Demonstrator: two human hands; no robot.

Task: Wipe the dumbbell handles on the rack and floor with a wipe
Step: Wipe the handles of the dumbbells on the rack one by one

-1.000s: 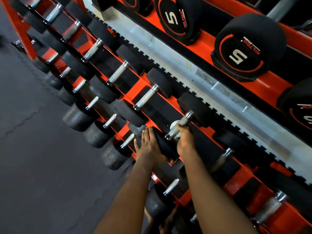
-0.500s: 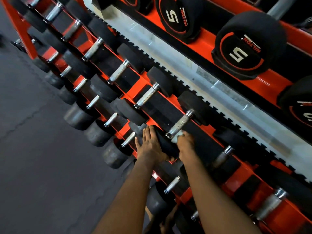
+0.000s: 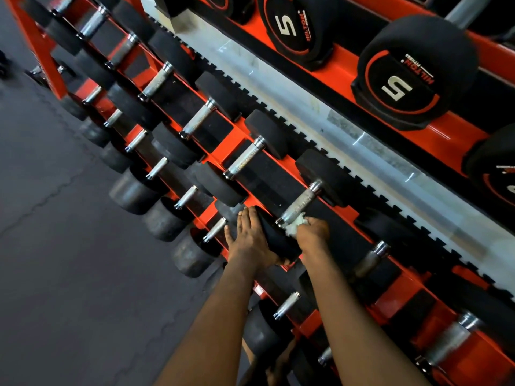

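A black dumbbell with a knurled steel handle (image 3: 299, 203) lies on the upper tier of the red rack (image 3: 231, 143). My right hand (image 3: 313, 232) grips a crumpled white wipe (image 3: 295, 225) at the near end of that handle, beside the near head. My left hand (image 3: 249, 239) lies with straight fingers against the outer face of that near black head (image 3: 274, 238). Several more dumbbells with steel handles line both tiers up to the left and down to the right.
A lower tier holds grey-headed dumbbells (image 3: 133, 193) sticking out over the dark rubber floor (image 3: 55, 260). Behind the rack run a white strip (image 3: 320, 112) and a red shelf with black weights marked 5 (image 3: 412, 73).
My right hand has slid with the wipe down the handle from its middle to its near end. My left hand has stayed on the dumbbell head.
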